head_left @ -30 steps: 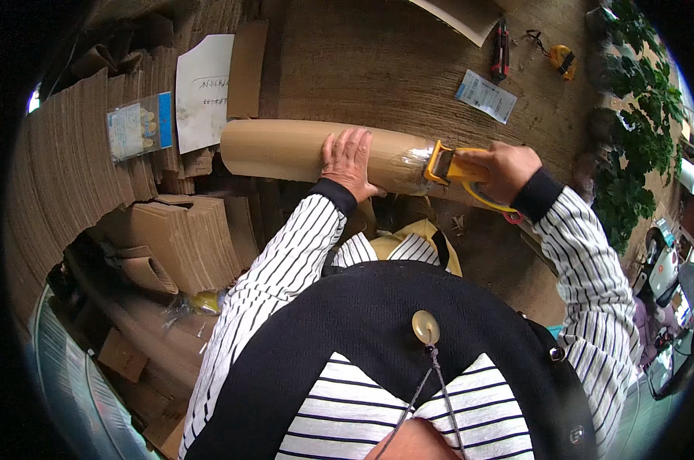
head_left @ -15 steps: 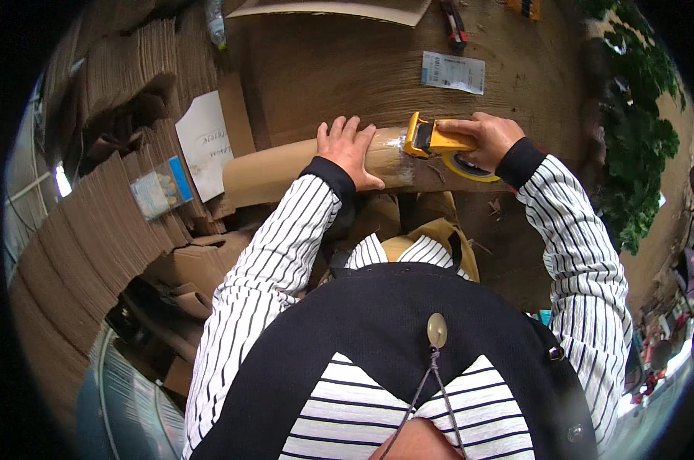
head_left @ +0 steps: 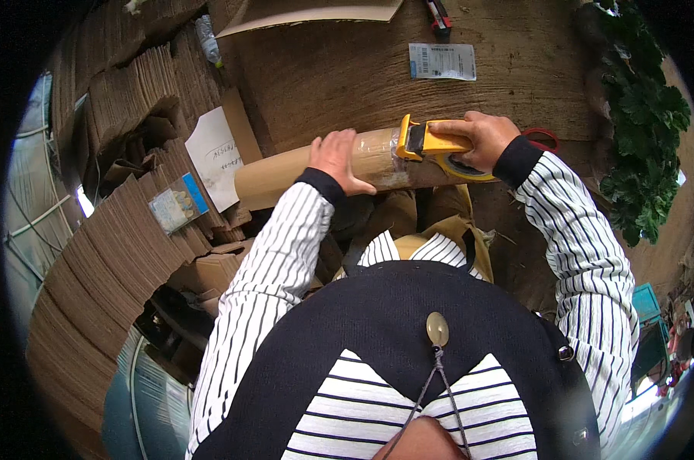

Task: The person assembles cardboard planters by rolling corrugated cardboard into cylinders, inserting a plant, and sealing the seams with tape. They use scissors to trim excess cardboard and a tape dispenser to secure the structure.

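Tube [head_left: 274,178] along the near edge of the surface [head_left: 347,88], beneath left hand [head_left: 338,162] with thumb spread wide; toward its right end, dispenser [head_left: 443,142] clasped in right hand [head_left: 488,142]. Might roll under too light a press, skewing or creasing tape [head_left: 376,147].

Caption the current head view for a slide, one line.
Left hand resting on a long cardboard package, right hand holding a yellow tape dispenser at its taped end.
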Demonstrator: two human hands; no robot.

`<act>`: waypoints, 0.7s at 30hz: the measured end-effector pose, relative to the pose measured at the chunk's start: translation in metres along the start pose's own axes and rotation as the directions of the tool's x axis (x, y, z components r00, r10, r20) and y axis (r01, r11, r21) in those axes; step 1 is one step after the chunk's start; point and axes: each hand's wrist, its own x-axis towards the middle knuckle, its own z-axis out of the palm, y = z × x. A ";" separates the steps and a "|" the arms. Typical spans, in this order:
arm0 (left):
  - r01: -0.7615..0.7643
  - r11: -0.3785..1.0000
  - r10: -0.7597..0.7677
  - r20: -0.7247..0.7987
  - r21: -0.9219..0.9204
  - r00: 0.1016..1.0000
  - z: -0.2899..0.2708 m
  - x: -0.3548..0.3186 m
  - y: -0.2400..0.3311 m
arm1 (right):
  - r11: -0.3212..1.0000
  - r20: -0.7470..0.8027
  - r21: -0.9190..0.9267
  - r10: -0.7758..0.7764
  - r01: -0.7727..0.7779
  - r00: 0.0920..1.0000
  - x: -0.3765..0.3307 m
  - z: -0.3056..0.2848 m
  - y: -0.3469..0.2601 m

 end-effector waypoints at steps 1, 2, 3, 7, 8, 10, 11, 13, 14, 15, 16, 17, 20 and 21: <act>0.072 0.997 -0.073 0.051 0.036 0.996 -0.002 -0.001 -0.003 | 1.000 0.006 0.009 0.009 -0.009 1.000 0.001 0.000 0.000; 0.041 0.998 -0.041 -0.006 0.040 0.999 -0.002 -0.002 -0.001 | 1.000 0.013 0.019 0.017 -0.017 1.000 0.001 -0.001 0.001; 0.008 0.999 -0.005 -0.062 0.049 0.998 -0.007 -0.006 0.004 | 0.996 0.006 0.077 0.040 -0.040 0.999 0.003 -0.001 0.002; -0.267 0.964 0.262 -0.251 0.018 0.932 0.004 0.000 0.040 | 0.922 0.026 0.374 0.097 -0.099 0.995 0.015 0.001 0.015; -0.266 0.964 0.251 -0.306 -0.007 0.918 0.006 0.008 0.049 | 0.879 0.045 0.464 0.102 -0.111 0.994 0.017 0.002 0.021; -0.279 0.959 0.254 -0.275 -0.055 0.927 -0.013 0.025 0.051 | 0.807 0.044 0.579 0.114 -0.118 0.993 0.026 0.010 0.040; -0.290 0.954 0.262 -0.261 -0.074 0.929 -0.020 0.033 0.048 | 0.601 0.051 0.794 0.087 -0.093 0.995 0.032 0.028 0.057; -0.199 0.972 0.176 -0.177 -0.124 0.968 -0.024 0.048 0.038 | 0.347 0.052 0.932 0.146 -0.101 0.988 0.031 0.049 0.056; -0.181 0.972 0.161 -0.141 -0.149 0.977 -0.026 0.053 0.034 | 0.294 -0.019 0.956 0.157 -0.029 0.987 0.027 0.068 0.053; -0.153 0.972 0.137 -0.100 -0.176 0.986 -0.024 0.057 0.025 | 0.235 -0.081 0.971 0.165 0.041 0.983 0.022 0.088 0.049; -0.130 0.977 0.118 -0.076 -0.169 0.990 -0.021 0.061 0.021 | 0.160 0.038 0.985 0.192 -0.070 0.981 0.004 0.097 0.043; -0.123 0.973 0.119 -0.035 -0.193 0.992 -0.018 0.071 0.016 | 0.227 0.001 0.973 0.200 -0.047 0.980 -0.010 0.118 0.043; -0.117 0.969 0.117 -0.011 -0.220 0.993 -0.019 0.073 0.016 | 0.207 -0.049 0.978 0.291 -0.013 0.956 -0.084 0.165 0.028; -0.116 0.966 0.117 -0.007 -0.230 0.993 -0.020 0.074 0.015 | 0.278 -0.072 0.960 0.297 -0.014 0.952 -0.106 0.171 0.020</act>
